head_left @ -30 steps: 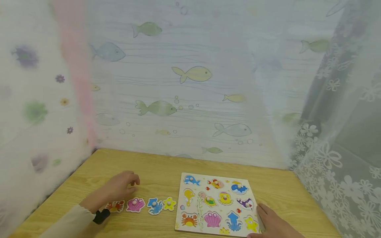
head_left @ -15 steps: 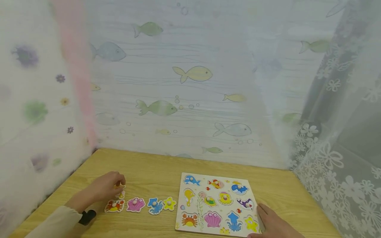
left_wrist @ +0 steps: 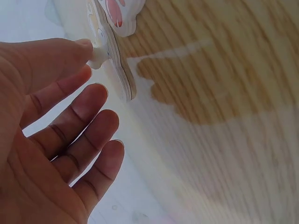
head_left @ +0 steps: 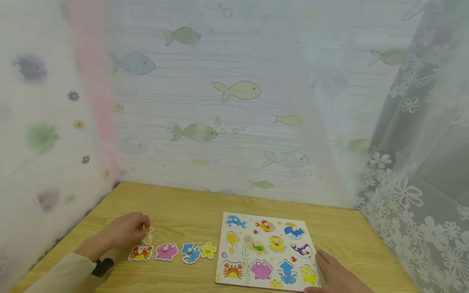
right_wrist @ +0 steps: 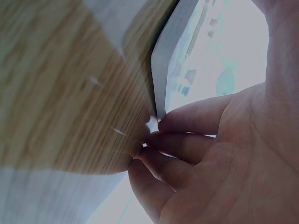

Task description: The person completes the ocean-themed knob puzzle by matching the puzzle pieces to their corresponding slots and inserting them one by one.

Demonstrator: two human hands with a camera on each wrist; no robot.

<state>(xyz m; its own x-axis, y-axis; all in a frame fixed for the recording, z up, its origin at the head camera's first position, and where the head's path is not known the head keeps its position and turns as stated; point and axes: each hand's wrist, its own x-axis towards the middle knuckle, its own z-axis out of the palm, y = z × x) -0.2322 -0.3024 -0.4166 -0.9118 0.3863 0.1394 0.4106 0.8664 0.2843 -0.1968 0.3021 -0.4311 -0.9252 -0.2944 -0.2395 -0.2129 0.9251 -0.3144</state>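
My left hand (head_left: 122,230) pinches the wooden knob (left_wrist: 97,58) of a yellow seahorse puzzle piece (head_left: 148,237) between thumb and forefinger, its other fingers spread loosely. That piece is close behind a red crab piece (head_left: 140,253) and partly covered by the fingers. Rightward in the same row lie a pink shell piece (head_left: 166,252), a blue squid piece (head_left: 191,253) and a yellow star piece (head_left: 208,250). At the right edge of the sea-animal puzzle board (head_left: 272,257) rests my right hand (head_left: 337,276), its nearly straight fingers against the board's side (right_wrist: 162,65).
On the board's two back rows sit several knobbed pieces, among them a whale (head_left: 294,231) and an octopus (head_left: 277,243). The wooden table (head_left: 183,201) is bounded by a fish-print curtain (head_left: 238,142) behind and a lace curtain (head_left: 414,228) at the right.
My left hand has moved left with the seahorse piece, coming to a stop behind the crab piece, which its wrist no longer covers. The right hand and the board have stayed put.
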